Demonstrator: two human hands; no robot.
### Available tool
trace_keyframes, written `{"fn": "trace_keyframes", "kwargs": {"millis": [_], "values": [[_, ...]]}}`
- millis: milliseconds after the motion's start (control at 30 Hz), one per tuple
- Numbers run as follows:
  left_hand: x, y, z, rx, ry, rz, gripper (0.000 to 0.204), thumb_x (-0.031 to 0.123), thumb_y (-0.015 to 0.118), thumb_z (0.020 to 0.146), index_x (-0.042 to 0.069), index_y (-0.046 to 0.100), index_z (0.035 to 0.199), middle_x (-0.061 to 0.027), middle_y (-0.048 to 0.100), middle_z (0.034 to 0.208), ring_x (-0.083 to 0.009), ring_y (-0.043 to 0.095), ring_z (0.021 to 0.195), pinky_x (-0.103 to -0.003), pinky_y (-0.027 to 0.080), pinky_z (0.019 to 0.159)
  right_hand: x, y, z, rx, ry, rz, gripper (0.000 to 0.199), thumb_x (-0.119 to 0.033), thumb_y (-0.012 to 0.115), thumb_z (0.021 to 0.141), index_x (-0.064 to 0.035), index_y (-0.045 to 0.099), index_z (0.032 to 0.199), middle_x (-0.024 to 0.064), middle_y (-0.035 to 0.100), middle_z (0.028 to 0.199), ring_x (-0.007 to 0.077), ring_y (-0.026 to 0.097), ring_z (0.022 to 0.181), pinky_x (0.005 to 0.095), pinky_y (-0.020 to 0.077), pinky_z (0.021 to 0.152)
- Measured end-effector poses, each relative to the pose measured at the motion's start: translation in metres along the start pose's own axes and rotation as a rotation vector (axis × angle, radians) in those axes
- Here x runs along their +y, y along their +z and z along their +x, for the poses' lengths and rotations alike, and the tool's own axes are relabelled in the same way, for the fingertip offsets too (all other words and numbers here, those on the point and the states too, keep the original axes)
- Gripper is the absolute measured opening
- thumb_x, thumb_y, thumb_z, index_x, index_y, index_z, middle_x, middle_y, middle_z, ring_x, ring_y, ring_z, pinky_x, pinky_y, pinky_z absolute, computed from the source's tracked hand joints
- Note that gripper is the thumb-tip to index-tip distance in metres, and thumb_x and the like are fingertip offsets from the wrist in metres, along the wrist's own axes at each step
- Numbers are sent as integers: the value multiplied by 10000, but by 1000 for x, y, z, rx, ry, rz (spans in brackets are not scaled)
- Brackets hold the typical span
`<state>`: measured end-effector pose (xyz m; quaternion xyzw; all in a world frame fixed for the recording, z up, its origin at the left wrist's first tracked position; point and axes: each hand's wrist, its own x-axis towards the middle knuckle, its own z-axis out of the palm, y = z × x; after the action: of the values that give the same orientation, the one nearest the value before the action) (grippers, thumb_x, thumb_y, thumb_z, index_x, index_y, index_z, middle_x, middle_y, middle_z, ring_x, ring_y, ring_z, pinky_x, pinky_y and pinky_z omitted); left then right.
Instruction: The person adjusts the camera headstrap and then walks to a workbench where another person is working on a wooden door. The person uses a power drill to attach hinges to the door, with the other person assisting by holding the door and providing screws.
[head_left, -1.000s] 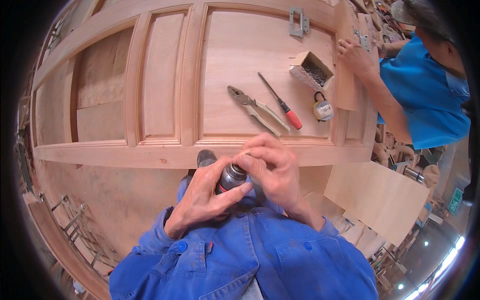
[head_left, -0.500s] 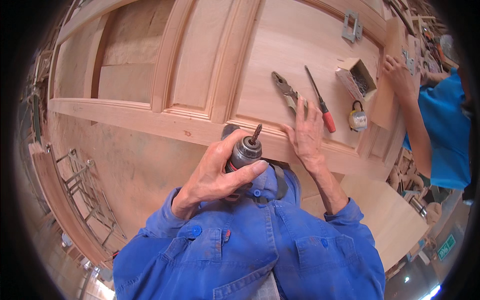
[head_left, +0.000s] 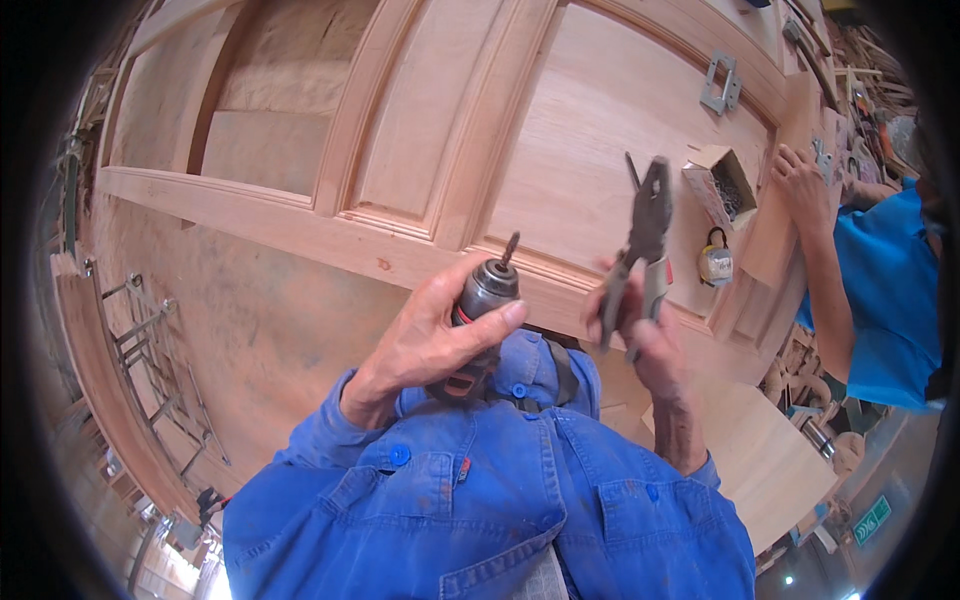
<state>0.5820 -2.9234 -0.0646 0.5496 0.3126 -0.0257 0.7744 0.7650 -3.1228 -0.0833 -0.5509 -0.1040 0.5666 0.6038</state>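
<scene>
My left hand (head_left: pixel 425 325) is wrapped round a black cordless drill (head_left: pixel 487 300), whose screwdriver bit points up and away from me. In my right hand (head_left: pixel 650 330) is a pair of pliers (head_left: pixel 650 215), jaws upward, raised above the near edge of the panelled wooden door (head_left: pixel 400 255). The fingers round the handles are partly smeared by motion. Behind the pliers lies a screwdriver (head_left: pixel 632 170), mostly hidden, with only part of its shaft and a bit of red handle showing.
On the door are an open box of screws (head_left: pixel 725 190), a tape measure (head_left: pixel 715 262) and a metal hinge (head_left: pixel 720 85). At the right a co-worker in a blue shirt (head_left: pixel 885 290) rests a hand (head_left: pixel 800 185) on a wooden board. A metal rack (head_left: pixel 150 340) stands at the left.
My right hand has picked the pliers up off the door panel and lifted them toward me. The drill stays in my left hand, nearly in place. The view has shifted slightly.
</scene>
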Motion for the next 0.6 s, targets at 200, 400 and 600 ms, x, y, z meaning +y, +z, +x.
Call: {"fn": "trace_keyframes", "kwargs": {"millis": [200,400,600], "values": [[5,-7,10,24,17,74,295,291,716,973,31,577,988,16,538,754,-71,524,676,-263,446,569,4,13,-9,125,-291,-902,368,11,660,884,24,610,1248,182,635,878,285,642,740,391,509,641],[10,-4,13,28,-51,155,323,305,730,957,10,601,982,-9,558,748,-97,541,660,-288,459,565,-8,6,2,82,-368,-1154,519,59,645,770,33,602,1287,216,670,968,389,674,815,436,530,705],[27,1,8,13,-116,248,313,285,717,947,-5,606,983,-44,599,719,-107,574,654,-299,473,565,-23,21,-13,49,-397,-1062,357,6,679,850,29,636,1204,212,677,912,358,676,788,411,525,694]]}}
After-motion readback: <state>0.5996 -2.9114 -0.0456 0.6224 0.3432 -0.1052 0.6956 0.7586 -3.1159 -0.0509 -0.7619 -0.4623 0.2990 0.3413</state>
